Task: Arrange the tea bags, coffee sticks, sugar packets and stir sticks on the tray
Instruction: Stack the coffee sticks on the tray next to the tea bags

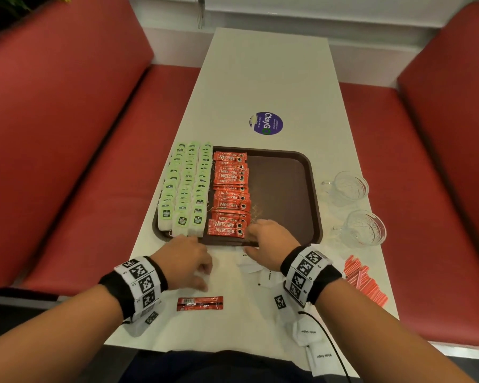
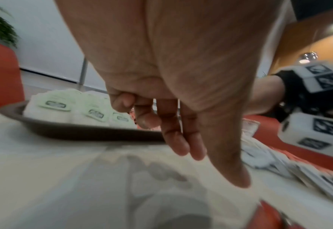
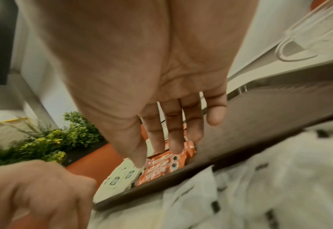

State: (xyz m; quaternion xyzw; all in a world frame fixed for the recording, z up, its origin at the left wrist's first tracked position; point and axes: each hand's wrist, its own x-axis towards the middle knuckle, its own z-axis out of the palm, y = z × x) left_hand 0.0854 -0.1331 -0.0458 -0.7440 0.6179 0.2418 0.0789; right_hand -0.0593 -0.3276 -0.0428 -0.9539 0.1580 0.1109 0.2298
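Right hand (image 1: 268, 241) flat over near edge of tray, fingers (image 3: 173, 131) straight and spread, tips by closest Nescafe sticks (image 1: 231, 193), holding nothing. Left hand (image 1: 186, 258) just beside, over table, fingers loosely curled, empty. Brown textured plastic tray (image 1: 293, 189) ahead: green-tagged tea bags (image 1: 186, 189) in rows left. Lone coffee stick (image 1: 199, 303) behind left hand. White paper sugar packets (image 1: 263, 275) under right wrist, red stir sticks (image 1: 364, 280) right.

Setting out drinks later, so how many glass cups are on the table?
2: far glass cup and near glass cup, both on the table right of the tray. None seem hidden.
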